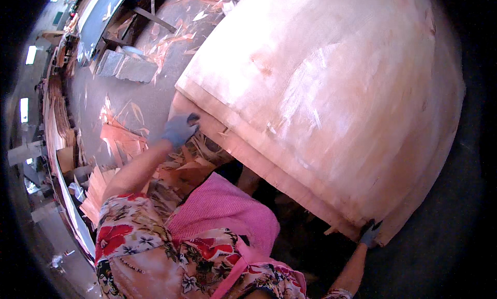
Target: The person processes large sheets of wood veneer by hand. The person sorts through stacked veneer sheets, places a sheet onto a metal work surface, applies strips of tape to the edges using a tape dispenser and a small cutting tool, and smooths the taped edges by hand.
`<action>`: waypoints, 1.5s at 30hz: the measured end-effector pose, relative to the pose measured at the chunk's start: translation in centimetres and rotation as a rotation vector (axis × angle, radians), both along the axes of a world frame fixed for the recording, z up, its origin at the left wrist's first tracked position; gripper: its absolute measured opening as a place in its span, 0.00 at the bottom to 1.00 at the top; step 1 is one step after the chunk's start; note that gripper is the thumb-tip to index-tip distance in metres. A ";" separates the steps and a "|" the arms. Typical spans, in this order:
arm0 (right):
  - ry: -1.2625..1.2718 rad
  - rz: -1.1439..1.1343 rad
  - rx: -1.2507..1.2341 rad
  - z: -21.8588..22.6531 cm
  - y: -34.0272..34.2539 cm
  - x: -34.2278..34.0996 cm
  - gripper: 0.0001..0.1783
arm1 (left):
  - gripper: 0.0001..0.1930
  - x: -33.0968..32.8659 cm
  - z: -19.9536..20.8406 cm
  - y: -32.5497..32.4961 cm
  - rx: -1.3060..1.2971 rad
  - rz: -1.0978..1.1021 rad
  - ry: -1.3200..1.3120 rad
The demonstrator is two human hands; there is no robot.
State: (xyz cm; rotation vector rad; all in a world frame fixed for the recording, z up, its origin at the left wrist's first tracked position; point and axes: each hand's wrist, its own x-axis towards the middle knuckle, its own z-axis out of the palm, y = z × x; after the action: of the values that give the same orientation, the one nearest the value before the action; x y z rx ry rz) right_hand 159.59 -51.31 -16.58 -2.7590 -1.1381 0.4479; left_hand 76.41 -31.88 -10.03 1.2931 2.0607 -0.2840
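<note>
Left hand [180, 131] and right hand [369, 234] grip the lower wood sheet [261, 163], fingers curled at its edge.

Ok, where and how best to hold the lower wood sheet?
Probably take the lower wood sheet by both ends of its near edge, from the picture's lower left. That edge juts past the top sheet, leaving an uncovered strip, and its breadth suits a wide hold.

Pale tan sheets [321, 107]; pink apron [228, 211]; red-flowered shirt [113, 240].
</note>
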 end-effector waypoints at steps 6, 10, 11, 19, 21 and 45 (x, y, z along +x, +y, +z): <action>-0.254 0.164 -0.059 1.7 -1.0 0.4 0.32 | 0.24 2.6 -3.7 4.4 0.017 -0.298 0.099; -0.134 -0.144 -0.126 2.0 0.3 -3.3 0.35 | 0.25 4.8 -1.6 6.9 0.024 -0.219 -0.056; -0.151 -0.148 -0.051 1.2 -0.9 -2.9 0.35 | 0.23 4.1 -3.1 7.6 -0.151 0.238 -0.418; 0.239 -0.375 0.279 4.1 3.0 -8.2 0.32 | 0.11 -1.8 -13.4 7.1 -0.173 1.058 -1.378; 0.227 -0.341 0.477 -0.6 0.6 -4.1 0.32 | 0.12 -0.8 -16.6 6.2 0.013 1.086 -1.543; 0.234 -0.382 0.474 0.6 -3.1 -9.1 0.28 | 0.30 -1.7 -18.2 -3.2 0.494 1.376 -1.340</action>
State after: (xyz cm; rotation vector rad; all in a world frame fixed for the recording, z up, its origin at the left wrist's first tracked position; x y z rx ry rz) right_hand 150.54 -54.46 -16.01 -2.3493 -0.5534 0.3799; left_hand 74.70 -35.04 -28.22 -0.1284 1.2845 1.3552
